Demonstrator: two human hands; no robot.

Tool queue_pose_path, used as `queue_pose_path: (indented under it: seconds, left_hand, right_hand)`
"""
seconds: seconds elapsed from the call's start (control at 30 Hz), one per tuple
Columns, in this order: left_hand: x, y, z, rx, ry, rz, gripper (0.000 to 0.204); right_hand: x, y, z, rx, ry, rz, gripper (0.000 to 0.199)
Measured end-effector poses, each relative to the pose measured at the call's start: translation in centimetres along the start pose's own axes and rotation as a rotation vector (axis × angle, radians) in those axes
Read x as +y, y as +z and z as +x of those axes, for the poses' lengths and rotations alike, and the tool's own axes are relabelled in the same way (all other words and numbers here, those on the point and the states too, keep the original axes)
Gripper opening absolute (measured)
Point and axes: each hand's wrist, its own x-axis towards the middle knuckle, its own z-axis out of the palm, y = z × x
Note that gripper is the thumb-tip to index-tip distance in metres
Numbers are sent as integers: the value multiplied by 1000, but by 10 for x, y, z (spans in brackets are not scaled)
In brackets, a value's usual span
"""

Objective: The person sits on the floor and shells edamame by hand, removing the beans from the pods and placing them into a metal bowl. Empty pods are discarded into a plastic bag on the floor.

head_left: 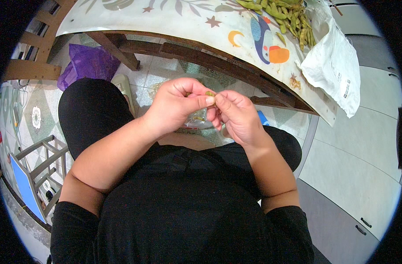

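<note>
My left hand (pixel 176 103) and my right hand (pixel 241 115) meet above my lap, thumbs and forefingers pinched together. Between their fingertips shows a small piece of a green bean pod (pixel 209 93), mostly covered by the fingers. Beneath the hands, partly hidden by them, lies a clear plastic bag (pixel 197 119) with some yellow-green bits in it. At the table's far right is a heap of green bean pods (pixel 293 16), spilling beside the mouth of a white woven sack (pixel 332 66).
A wooden table with a patterned white cover (pixel 174 20) stands in front of me. A purple plastic bag (pixel 88 66) rests on the floor at left, near a blue-topped stool (pixel 27 187). Pale cabinets (pixel 355 145) line the right side. Small scraps (pixel 294 82) lie near the table edge.
</note>
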Motion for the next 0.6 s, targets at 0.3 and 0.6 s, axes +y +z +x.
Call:
queue_pose_path:
  seconds: [0.3,0.6]
  left_hand:
    - [-3,-3,1,99,201,524,9]
    - [-1,0,-2,48,25,147,5]
  right_hand:
    - [-3,-3,-1,-51,51,-119,24]
    - [-6,-5,-2,-151,97,-82,29]
